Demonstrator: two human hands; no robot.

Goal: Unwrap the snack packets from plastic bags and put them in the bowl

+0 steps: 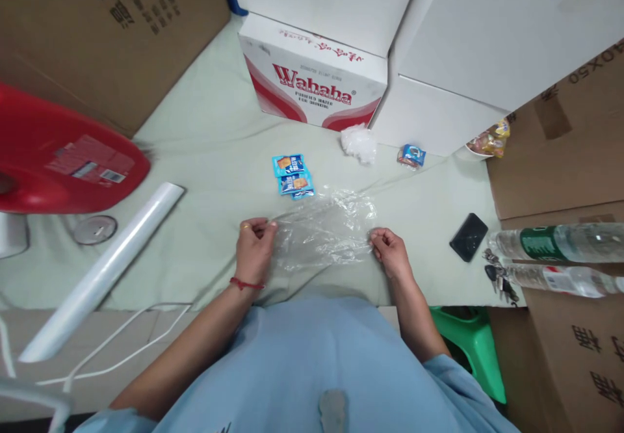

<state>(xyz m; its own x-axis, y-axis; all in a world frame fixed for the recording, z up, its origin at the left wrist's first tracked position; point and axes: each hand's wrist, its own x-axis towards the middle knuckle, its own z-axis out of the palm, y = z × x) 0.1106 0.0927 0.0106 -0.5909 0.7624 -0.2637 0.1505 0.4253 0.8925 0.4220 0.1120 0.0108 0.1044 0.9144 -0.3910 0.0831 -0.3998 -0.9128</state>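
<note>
A clear plastic bag (pixel 327 228) lies stretched flat on the pale green table cloth (pixel 209 160). My left hand (pixel 253 248), with a ring and a red wrist string, pinches the bag's left edge. My right hand (pixel 390 251) is closed on the bag's right edge. Just beyond the bag lie two blue snack packets (pixel 292 174). Farther back sit a crumpled clear wrap (pixel 359 142) and another small blue packet (pixel 412 156).
A roll of clear film (pixel 104 270) lies at the left, near a red plastic object (pixel 63 157) and a round lid (pixel 95 229). A Wahaha carton (pixel 316 75) and white boxes stand behind. At the right are a black phone (pixel 468 236), keys (pixel 497 275), two water bottles (pixel 560 243) and cardboard boxes.
</note>
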